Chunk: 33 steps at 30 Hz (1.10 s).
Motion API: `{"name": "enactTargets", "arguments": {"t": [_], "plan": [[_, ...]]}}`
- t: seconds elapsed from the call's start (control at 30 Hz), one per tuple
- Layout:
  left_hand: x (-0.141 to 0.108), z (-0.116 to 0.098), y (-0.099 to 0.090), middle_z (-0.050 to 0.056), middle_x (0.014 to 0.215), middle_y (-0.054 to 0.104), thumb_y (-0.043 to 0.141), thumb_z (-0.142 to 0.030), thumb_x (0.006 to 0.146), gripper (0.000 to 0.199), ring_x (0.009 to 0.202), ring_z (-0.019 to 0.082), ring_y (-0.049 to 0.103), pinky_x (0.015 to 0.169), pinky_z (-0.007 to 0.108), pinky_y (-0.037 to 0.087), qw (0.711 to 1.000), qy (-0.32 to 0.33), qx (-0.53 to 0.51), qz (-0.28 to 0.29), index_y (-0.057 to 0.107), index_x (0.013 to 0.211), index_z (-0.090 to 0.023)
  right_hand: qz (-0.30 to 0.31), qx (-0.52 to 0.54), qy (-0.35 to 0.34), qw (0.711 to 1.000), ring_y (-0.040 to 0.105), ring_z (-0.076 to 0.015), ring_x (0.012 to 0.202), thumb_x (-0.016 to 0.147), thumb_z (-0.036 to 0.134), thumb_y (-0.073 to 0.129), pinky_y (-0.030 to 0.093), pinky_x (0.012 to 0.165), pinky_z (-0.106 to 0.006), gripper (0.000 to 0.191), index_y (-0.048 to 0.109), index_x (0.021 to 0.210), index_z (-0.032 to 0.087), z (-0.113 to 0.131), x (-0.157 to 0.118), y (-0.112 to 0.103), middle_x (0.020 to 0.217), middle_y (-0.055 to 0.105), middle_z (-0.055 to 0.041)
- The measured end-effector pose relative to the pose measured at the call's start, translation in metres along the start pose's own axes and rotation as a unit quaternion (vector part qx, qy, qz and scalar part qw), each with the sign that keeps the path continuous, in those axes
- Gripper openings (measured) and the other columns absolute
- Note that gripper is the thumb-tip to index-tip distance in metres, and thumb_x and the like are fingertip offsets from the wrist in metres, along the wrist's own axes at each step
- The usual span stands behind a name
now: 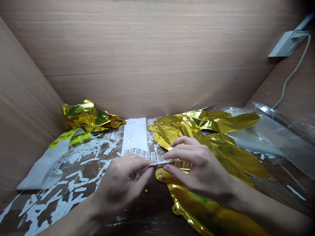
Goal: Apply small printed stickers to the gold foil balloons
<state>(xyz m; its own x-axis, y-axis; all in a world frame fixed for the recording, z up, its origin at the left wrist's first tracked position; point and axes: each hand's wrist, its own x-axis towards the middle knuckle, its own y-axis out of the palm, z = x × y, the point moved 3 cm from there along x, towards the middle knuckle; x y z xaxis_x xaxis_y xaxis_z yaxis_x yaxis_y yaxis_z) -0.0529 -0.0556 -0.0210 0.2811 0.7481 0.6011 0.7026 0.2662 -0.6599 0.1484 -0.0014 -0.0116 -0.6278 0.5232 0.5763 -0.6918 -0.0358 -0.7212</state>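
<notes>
A strip of printed stickers (147,154), with rows of small CE and warning marks, runs between my two hands. My left hand (123,178) pinches it between thumb and bent forefinger. The fingers and thumb of my right hand (197,164) close on the strip's right end, where marked stickers show beneath them. Under my right hand and forearm lies a flat gold foil balloon (194,205), its small rounded tip close to my thumb. More flat gold foil balloons (172,129) spread just behind that hand. The exact contact of the right fingertips is partly hidden.
White backing paper (135,132) stretches toward the back wall. At left stand a crumpled gold foil balloon (86,114) and a roll of yellow labels (67,139). White scraps (71,183) litter the table. Clear plastic bags (278,131) lie right, below a corded white box (286,44).
</notes>
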Motion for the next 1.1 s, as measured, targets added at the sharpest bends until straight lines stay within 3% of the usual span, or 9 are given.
{"name": "enactTargets", "arguments": {"t": [0.17,0.33,0.63,0.8,1.1], "plan": [[0.0,-0.006,0.002,0.0,0.076,0.077,0.064,-0.017,0.093,0.013,0.063,0.013,0.069,0.062,0.024,0.056,0.999,0.031,0.024,-0.002,0.076,0.089,-0.02,-0.001,-0.035,-0.058,0.998,0.062,-0.0225,0.097,0.098,0.024,0.063,0.046,0.09,-0.043,0.011,0.074,0.096,0.023,0.017,-0.001,0.004,0.09,0.077,-0.0023],[-0.002,-0.011,0.003,-0.001,0.071,0.074,0.062,-0.015,0.094,0.015,0.059,0.012,0.066,0.059,0.024,0.052,0.998,0.043,0.04,0.013,0.075,0.085,-0.018,0.028,0.001,-0.027,0.999,0.063,-0.0198,0.089,0.098,0.023,0.064,0.046,0.085,-0.039,0.011,0.075,0.098,0.024,0.013,-0.001,0.009,0.089,0.077,-0.0007],[-0.001,-0.004,0.004,-0.009,0.076,0.077,0.07,-0.021,0.09,0.011,0.055,0.007,0.064,0.055,0.017,0.047,0.994,-0.088,-0.045,0.048,0.079,0.092,-0.027,0.026,0.053,0.01,0.998,0.062,-0.015,0.074,0.093,0.016,0.067,0.046,0.071,-0.029,0.011,0.076,0.093,0.022,0.009,0.002,0.007,0.081,0.075,0.0014],[-0.002,-0.001,0.007,-0.01,0.066,0.071,0.064,-0.022,0.093,0.017,0.05,0.006,0.052,0.051,0.017,0.04,0.99,-0.108,-0.048,0.082,0.078,0.085,-0.025,0.059,0.047,0.03,0.997,0.06,-0.0144,0.076,0.095,0.017,0.065,0.043,0.075,-0.029,0.01,0.073,0.091,0.022,0.008,0.001,0.011,0.081,0.073,0.0022],[-0.002,-0.003,0.008,-0.007,0.065,0.069,0.061,-0.026,0.094,0.021,0.054,0.007,0.051,0.056,0.019,0.039,0.977,-0.16,-0.015,0.142,0.079,0.083,-0.023,0.124,0.013,0.052,0.991,0.058,-0.0167,0.087,0.1,0.023,0.055,0.039,0.082,-0.033,0.011,0.066,0.098,0.021,0.007,-0.004,0.018,0.093,0.07,-0.0005]]}}
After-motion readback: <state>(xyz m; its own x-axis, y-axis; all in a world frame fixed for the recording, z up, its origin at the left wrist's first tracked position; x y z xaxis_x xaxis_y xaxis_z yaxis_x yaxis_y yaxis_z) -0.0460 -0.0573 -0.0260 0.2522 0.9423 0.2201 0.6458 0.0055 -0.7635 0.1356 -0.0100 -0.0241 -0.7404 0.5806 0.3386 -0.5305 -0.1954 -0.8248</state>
